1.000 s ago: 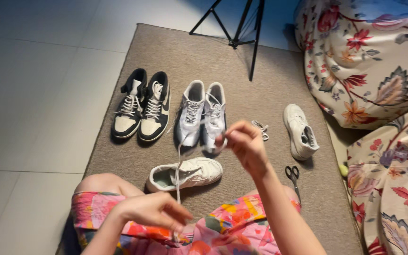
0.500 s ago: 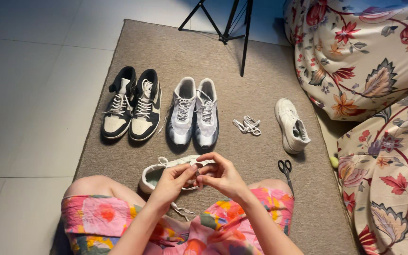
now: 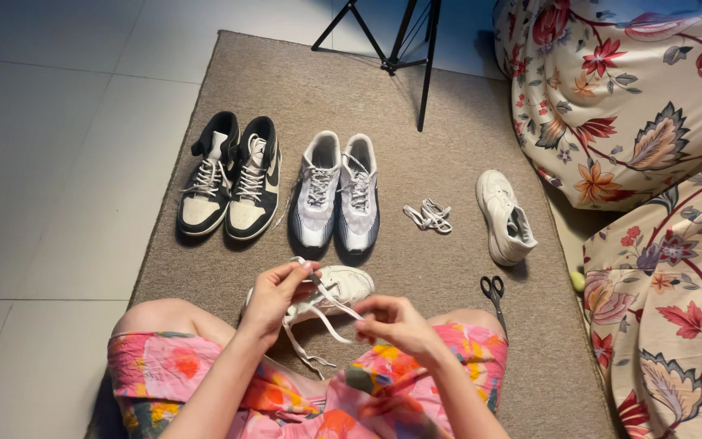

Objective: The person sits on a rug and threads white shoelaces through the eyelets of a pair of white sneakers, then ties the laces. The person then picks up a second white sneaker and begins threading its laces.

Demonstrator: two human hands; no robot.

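**Lace Held Over a White Shoe**

Brown rug [image 3: 448, 106] on pale floor tiles fills the head view, with floral bedding [image 3: 635, 97] at the right edge and tripod legs [image 3: 416, 49] at the top. Low in the frame, the left hand [image 3: 274, 294] and right hand [image 3: 392, 321] each pinch a white lace [image 3: 331, 313], fingers closed on it, stretched between them. The lace runs from a white shoe [image 3: 343, 284] lying on the rug just above the person's knees. Higher up stand black-and-white high-tops [image 3: 233, 179] and grey sneakers [image 3: 336, 195]. A loose lace bundle [image 3: 428, 216], another white shoe [image 3: 505, 218] and scissors [image 3: 493, 291] lie to the right.
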